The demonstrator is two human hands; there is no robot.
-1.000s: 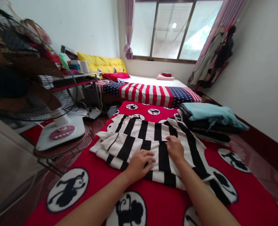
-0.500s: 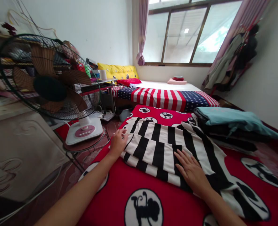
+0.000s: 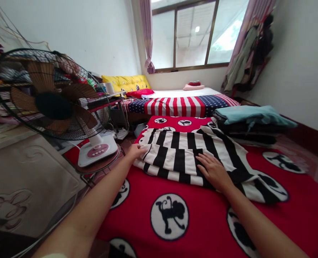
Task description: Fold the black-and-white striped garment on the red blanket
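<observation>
A black-and-white striped garment (image 3: 166, 159) lies partly folded on a red blanket (image 3: 137, 215) printed with monkey figures in white circles. My left hand (image 3: 136, 152) pinches the left end of the garment's folded edge, its fingers closed on the cloth. My right hand (image 3: 214, 171) rests flat on the folded layer, fingers stretched out, palm down. To the right of my right hand, a striped part of the garment spreads out over the blanket, somewhat rumpled.
A stack of folded clothes (image 3: 251, 120), light blue on top, sits at the blanket's right side. On the left, a fan (image 3: 96, 148) stands on a round stool (image 3: 94, 168) close to my left arm. Behind lies a bed with a stars-and-stripes cover (image 3: 175, 106).
My left hand has gone from loose fingers beside the cloth to gripping its left edge. My right hand stays flat on the fabric. The camera view has shifted slightly.
</observation>
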